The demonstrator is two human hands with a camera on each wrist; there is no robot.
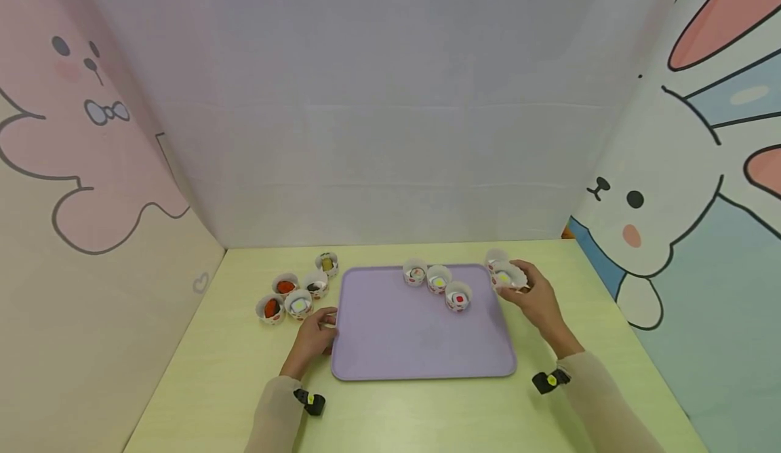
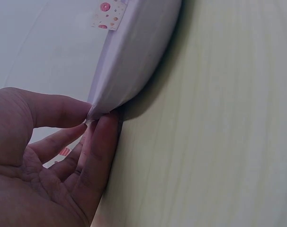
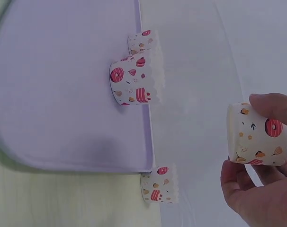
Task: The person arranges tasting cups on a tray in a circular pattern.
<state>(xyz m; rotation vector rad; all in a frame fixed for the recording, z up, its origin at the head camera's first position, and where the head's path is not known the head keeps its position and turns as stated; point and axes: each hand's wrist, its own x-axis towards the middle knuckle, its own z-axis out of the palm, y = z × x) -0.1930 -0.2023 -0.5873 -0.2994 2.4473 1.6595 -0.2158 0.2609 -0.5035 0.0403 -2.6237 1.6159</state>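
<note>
My left hand point(image 1: 314, 336) pinches the left rim of a lavender tray point(image 1: 415, 351) between thumb and fingers; the left wrist view shows this grip close up. On the right, my right hand point(image 1: 539, 302) holds a paper baking cup point(image 3: 255, 137) with a scalloped rim and donut print. That cup is raised beside the tray's far right corner, with a small yellow-and-white item inside. Another baking cup point(image 3: 158, 185) stands just behind it, off the tray. Toward the tray's far side stand 3 printed cups, the nearest a cup point(image 1: 458, 307) with a red-centred piece.
Left of the tray, several more baking cups sit clustered on the pale yellow table point(image 1: 390, 416), among them a cup point(image 1: 270, 319) with orange-red contents and a cup point(image 1: 327, 272) with a yellowish piece. A white backdrop point(image 1: 390, 134) rises at the table's far edge.
</note>
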